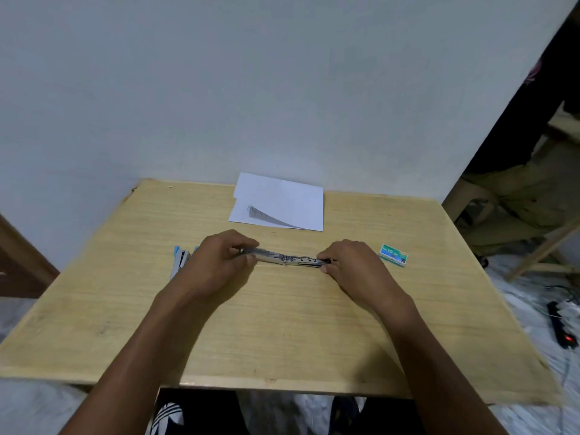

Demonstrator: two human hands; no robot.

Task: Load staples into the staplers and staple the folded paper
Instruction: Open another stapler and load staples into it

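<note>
Stretching across the middle of the light wooden desk (282, 324), a silver-grey metal stapler (290, 259) is seen swung fully open, its two halves laid out in one long line. Whether it rests on the wood or is held just above it cannot be told. Its left end is gripped by the left hand (219, 262), whose fingers are curled round it from above. Its right end is pinched by the right hand (351, 265) between the thumb and curled fingers. Both hands are thus clamped on the same stapler and are kept apart by the bare middle stretch of metal, where small holes are shown. Whether staples lie in the channel cannot be made out.

A blue and white second stapler (179, 262) is laid on the desk just beside the left hand, on its outer side, and is partly hidden by that hand. A small teal-green cardboard box of staples (394, 254) is placed near the right hand, further to the right and not touching it. The folded white sheet of paper (282, 199) is found at the far edge of the desk, against the pale wall (282, 89), well apart from the hands. Its upper leaf is lifted slightly at the near edge, and printed text is shown beneath.

On the floor to the right, a black power strip (561, 328) with a red light is seen.
</note>
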